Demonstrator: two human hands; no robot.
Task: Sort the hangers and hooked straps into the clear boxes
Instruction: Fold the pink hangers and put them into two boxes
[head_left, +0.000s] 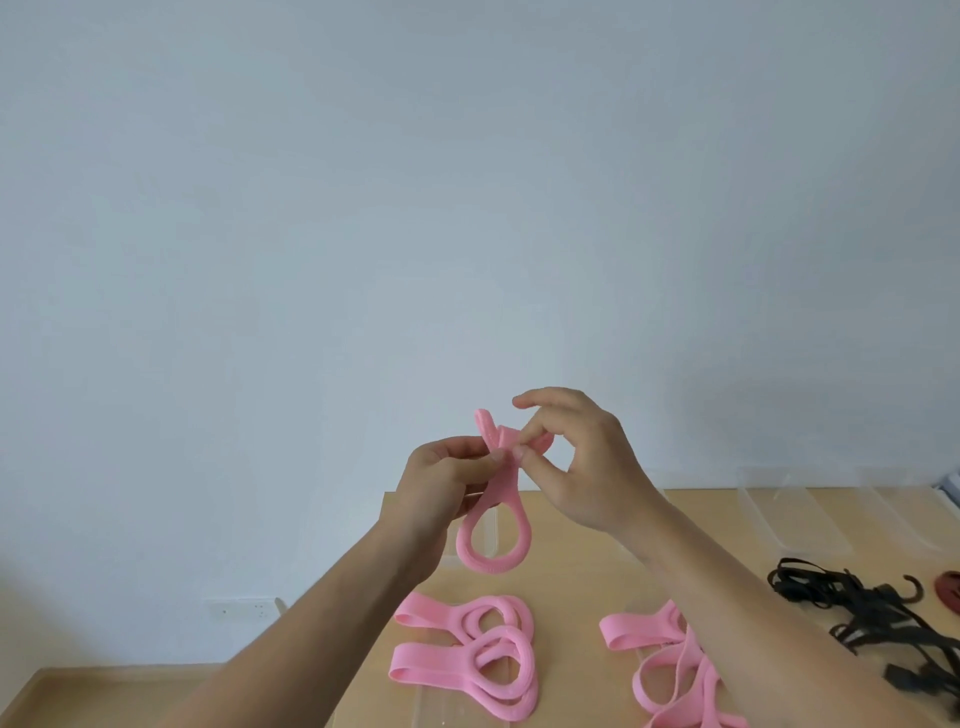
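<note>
The light wooden table (571, 582) lies below both hands. Clear plastic boxes (779, 514) stand beyond and to the right of the right hand (587, 462), so that hand is likely the nearer to them. Tangled black hooked straps (857, 608) lie right of that forearm, and flat pink looped straps (483, 654) lie under the wrists. The held pink fabric strap (493, 540) hangs between the hands, long axis upright, loop downward. The left hand (447, 478) pinches its top with thumb and curled fingers. The right pinches it too, forefinger lifted free.
</note>
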